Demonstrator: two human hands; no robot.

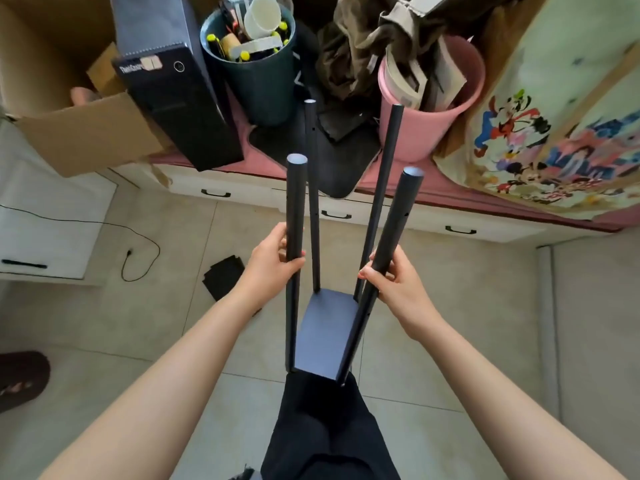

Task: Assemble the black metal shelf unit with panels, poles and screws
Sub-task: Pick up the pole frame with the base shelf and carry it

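the left hand (pixel 273 259) curls round the near-left smooth round black metal pole (pixel 295 216), and the right hand (pixel 391 277) wraps the near-right matching black pole (pixel 398 233). four such cylindrical poles rise from the corners of a flat rectangular matte black metal panel (pixel 327 336), held above the pale glossy tiled floor (pixel 138 323) by the person's black-clothed knees (pixel 325 427). behind stand a dark green plastic bucket (pixel 258 84) and a pink plastic bucket (pixel 426 126).

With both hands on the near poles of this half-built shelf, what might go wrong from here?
The left hand and right hand grip only the two near poles; the far poles splay apart and may work loose from the single panel. The tall frame could also tip toward the pink bin.
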